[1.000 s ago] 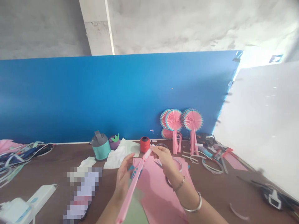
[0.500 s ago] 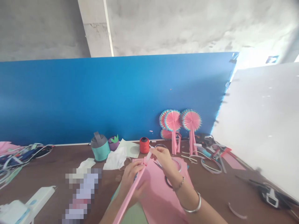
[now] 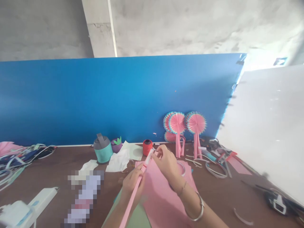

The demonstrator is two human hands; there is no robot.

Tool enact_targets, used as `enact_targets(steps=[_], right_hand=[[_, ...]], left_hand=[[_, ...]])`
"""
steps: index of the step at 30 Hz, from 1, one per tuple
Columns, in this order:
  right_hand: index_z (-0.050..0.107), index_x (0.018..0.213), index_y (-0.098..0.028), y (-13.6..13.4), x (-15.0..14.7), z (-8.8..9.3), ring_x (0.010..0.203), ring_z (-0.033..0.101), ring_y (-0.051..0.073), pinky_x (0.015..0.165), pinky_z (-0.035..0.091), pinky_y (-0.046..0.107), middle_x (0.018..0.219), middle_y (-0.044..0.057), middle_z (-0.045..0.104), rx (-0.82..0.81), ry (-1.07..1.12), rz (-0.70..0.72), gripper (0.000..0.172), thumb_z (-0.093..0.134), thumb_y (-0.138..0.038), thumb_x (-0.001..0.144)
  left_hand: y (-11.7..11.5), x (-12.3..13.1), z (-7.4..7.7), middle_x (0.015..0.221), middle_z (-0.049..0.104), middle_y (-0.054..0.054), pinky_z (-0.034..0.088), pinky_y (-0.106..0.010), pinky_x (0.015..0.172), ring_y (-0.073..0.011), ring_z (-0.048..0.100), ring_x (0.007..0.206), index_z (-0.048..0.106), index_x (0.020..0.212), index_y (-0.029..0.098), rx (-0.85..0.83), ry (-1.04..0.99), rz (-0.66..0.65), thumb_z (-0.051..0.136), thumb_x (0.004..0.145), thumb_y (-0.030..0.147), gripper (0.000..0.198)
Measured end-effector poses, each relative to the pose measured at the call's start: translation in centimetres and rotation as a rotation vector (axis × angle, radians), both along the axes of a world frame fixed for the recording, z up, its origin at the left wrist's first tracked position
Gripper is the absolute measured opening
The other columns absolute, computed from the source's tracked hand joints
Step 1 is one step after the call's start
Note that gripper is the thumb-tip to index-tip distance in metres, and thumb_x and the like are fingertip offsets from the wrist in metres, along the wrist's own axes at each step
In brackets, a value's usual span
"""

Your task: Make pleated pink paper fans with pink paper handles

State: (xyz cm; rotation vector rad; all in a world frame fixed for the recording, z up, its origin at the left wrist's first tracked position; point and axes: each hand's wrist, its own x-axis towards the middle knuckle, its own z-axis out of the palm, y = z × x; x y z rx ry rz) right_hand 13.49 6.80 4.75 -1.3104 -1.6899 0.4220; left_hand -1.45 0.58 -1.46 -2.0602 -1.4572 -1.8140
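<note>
My left hand (image 3: 133, 181) is closed around a long, narrow pink paper strip (image 3: 132, 199), which slants up from the bottom edge. At the strip's upper end lies a whitish, translucent piece like tape (image 3: 148, 157). My right hand (image 3: 165, 160) is bent over that end, thumb and fingers drawn together at the edge of the whitish piece. What sits between those fingertips is too small to make out. Beneath both hands lie pink paper sheets (image 3: 163, 202), with a green sheet (image 3: 135, 217) to their left.
Behind the hands stand a red thread spool (image 3: 147, 148), a teal-and-grey cup (image 3: 103, 152) and a purple pot (image 3: 116, 146). Pink pleated fans (image 3: 196, 123) lean against the blue partition (image 3: 118, 101). Cables and strips (image 3: 216, 169) clutter the right; a white power strip (image 3: 44, 201) lies left.
My right fingers have curled in and shifted slightly along the whitish piece, whose tip now shows past them. My left hand has slid slightly down and left with the pink strip.
</note>
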Motion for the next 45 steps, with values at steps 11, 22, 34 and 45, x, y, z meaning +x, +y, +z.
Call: enact_targets(steps=[11, 22, 34, 45], right_hand=[[0.067, 0.065, -0.02, -1.2, -1.6, 0.0, 0.066, 0.055, 0.016, 0.06, 0.037, 0.025, 0.069, 0.002, 0.066, -0.065, -0.073, 0.301, 0.018, 0.054, -0.015, 0.076], [0.065, 0.058, -0.017, -1.1, -1.2, 0.7, 0.058, 0.049, 0.012, 0.055, 0.036, 0.023, 0.057, -0.002, 0.058, -0.365, 0.237, 0.379, 0.013, 0.061, -0.024, 0.067], [0.068, 0.06, -0.018, -2.5, -0.7, 2.8, 0.066, 0.055, 0.014, 0.064, 0.041, 0.024, 0.065, 0.0, 0.064, -0.516, 0.399, 0.521, 0.008, 0.063, -0.021, 0.066], [0.064, 0.06, -0.017, -2.6, -0.8, 2.3, 0.065, 0.051, 0.012, 0.065, 0.04, 0.023, 0.063, -0.002, 0.059, -0.534, 0.426, 0.57, 0.01, 0.058, -0.019, 0.068]], left_hand=[[-0.2, 0.4, 0.9, 0.101, 0.073, -0.01, 0.055, -0.028, 0.079, -0.0189, 0.07, 0.089, 0.06, 0.069, 0.023, 0.162, 0.082, 0.092, 0.054, 0.084, 0.015, 0.018], [-1.1, 0.6, 1.8, 0.103, 0.073, -0.011, 0.057, -0.029, 0.079, -0.02, 0.07, 0.09, 0.055, 0.071, 0.022, 0.256, 0.029, 0.046, 0.059, 0.081, 0.01, 0.017], [-1.2, -1.0, 1.2, 0.109, 0.07, -0.012, 0.059, -0.028, 0.075, -0.0224, 0.07, 0.092, 0.055, 0.08, 0.022, 0.334, 0.189, -0.047, 0.066, 0.072, 0.001, 0.025], [-1.2, -0.6, 0.9, 0.104, 0.073, -0.008, 0.057, -0.024, 0.068, -0.0196, 0.072, 0.084, 0.053, 0.08, 0.023, 0.375, 0.117, 0.015, 0.068, 0.07, 0.002, 0.028]])
